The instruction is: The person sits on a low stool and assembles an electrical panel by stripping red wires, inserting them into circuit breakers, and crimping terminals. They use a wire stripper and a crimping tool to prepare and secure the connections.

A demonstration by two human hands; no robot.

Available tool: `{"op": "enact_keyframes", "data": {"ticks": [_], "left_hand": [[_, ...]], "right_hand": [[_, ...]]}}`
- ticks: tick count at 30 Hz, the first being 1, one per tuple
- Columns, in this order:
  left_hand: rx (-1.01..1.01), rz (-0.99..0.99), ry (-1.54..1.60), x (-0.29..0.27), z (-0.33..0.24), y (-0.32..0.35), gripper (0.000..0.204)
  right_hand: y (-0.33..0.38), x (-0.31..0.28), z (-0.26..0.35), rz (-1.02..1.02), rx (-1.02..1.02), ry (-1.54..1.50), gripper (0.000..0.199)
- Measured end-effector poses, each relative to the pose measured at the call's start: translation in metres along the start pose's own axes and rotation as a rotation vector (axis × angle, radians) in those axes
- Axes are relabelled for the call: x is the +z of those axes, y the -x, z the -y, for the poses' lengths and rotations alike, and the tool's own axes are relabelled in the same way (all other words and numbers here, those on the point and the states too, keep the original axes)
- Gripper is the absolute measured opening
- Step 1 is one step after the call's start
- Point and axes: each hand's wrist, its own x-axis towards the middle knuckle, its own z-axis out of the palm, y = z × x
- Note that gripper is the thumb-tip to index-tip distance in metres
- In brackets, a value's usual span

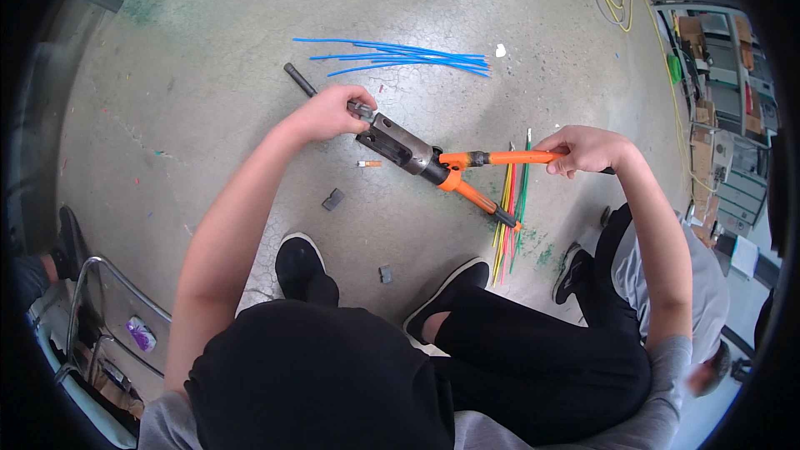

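Note:
A hydraulic crimping tool [402,148] with a dark metal head and orange handles slants across the middle of the view, over the floor. At its head end, my left hand [331,114] is closed, pinching a small grey metal piece [361,109]. A dark rod [298,79] sticks out beyond that hand; whether it joins the tool is hidden. My right hand [587,151] grips the tool's raised orange handle [517,157], whose dark end shows past the fingers. The other orange handle [477,195] points down to the right, its tip over yellow, red and green wires [504,254].
Blue wires [400,57] lie on the concrete floor ahead. Two small grey blocks [333,199] and an orange-white bit [369,164] lie nearer. Another person [667,275] crouches at right. A metal-framed chair [125,287] stands left; shelves and boxes [708,58] line the far right.

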Motion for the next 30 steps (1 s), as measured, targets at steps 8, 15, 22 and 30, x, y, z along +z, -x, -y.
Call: {"op": "enact_keyframes", "data": {"ticks": [8, 15, 22, 30], "left_hand": [[-0.061, -0.035, 0.199, 0.022, 0.019, -0.002, 0.043], [-0.046, -0.135, 0.286, 0.043, 0.013, -0.001, 0.057], [-0.036, -0.059, 0.511, 0.032, 0.033, -0.005, 0.041], [-0.074, -0.161, 0.335, 0.026, 0.030, 0.004, 0.027]], "right_hand": [[-0.002, -0.002, -0.006, -0.002, -0.005, 0.003, 0.043], [-0.006, -0.006, -0.008, 0.014, -0.023, 0.002, 0.041], [-0.008, -0.008, -0.011, 0.019, -0.037, -0.007, 0.037], [-0.007, -0.007, -0.008, 0.005, -0.019, 0.005, 0.039]]}}
